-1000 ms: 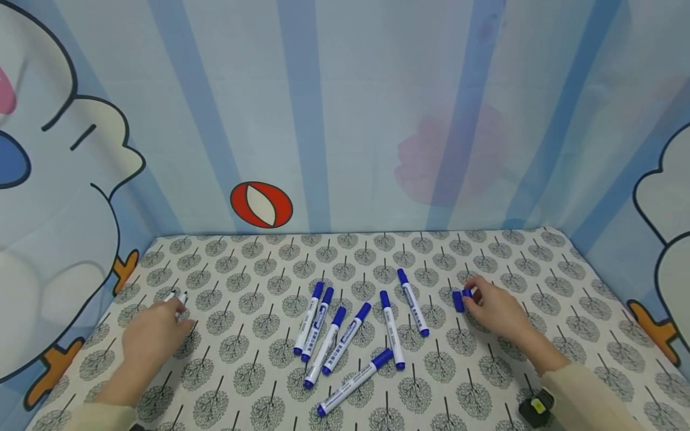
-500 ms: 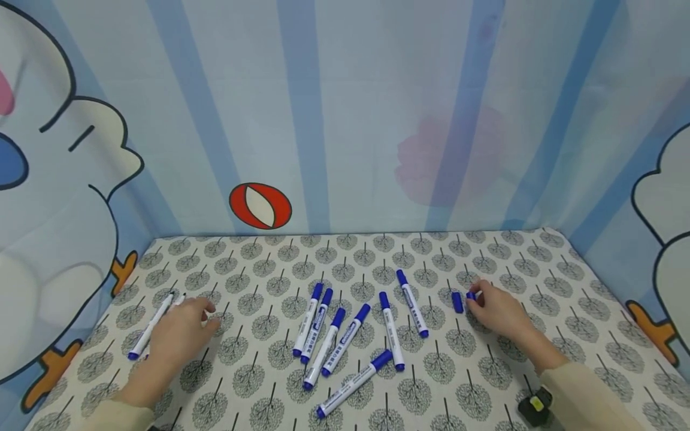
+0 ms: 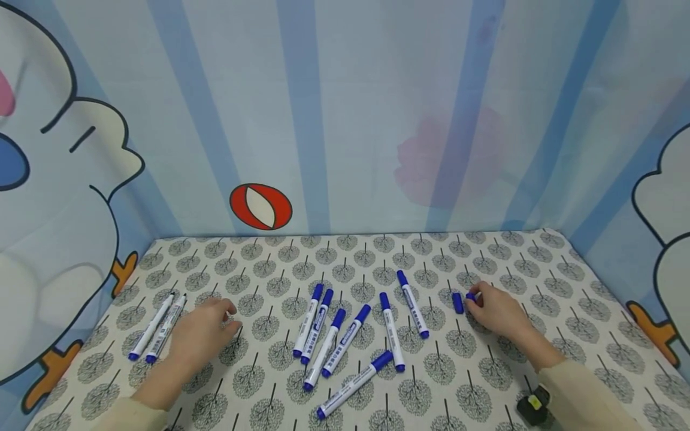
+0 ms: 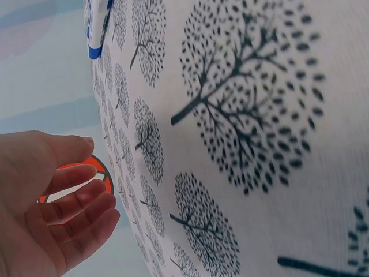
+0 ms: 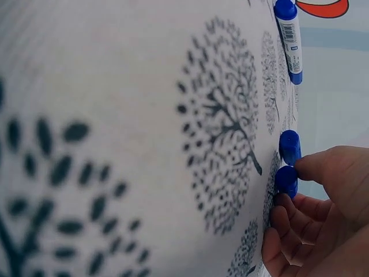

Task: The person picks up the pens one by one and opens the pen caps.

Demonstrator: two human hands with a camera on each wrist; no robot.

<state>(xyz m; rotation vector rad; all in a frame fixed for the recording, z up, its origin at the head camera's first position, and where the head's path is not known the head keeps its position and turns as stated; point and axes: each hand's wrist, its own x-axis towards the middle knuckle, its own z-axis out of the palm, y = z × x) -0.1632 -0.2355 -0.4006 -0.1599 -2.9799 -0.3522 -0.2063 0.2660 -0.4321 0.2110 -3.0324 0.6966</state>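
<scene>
My left hand (image 3: 200, 330) hovers above the cloth with loosely bent fingers and nothing in them, just right of two uncapped markers, a plainer-sided one (image 3: 151, 328) and one with print showing (image 3: 166, 329). In the left wrist view, the hand's (image 4: 66, 205) thumb and fingers are apart. At the right, my right hand (image 3: 500, 312) pinches a blue marker cap (image 5: 286, 181) between thumb and fingers, low at the cloth. A second blue cap (image 3: 457, 303) stands close beside it. Part of the pinched cap is hidden by the fingers in the head view.
Several capped blue markers lie mid-table, among them a slanted front one (image 3: 354, 385) and a far right one (image 3: 412, 304). The tree-print cloth (image 3: 259, 395) covers the table. A printed curtain (image 3: 356, 120) stands behind and at both sides.
The left hand has let go of the uncapped markers at the left and moved right, leaving both in full view. The right hand and its cap have shifted slightly from the other cap.
</scene>
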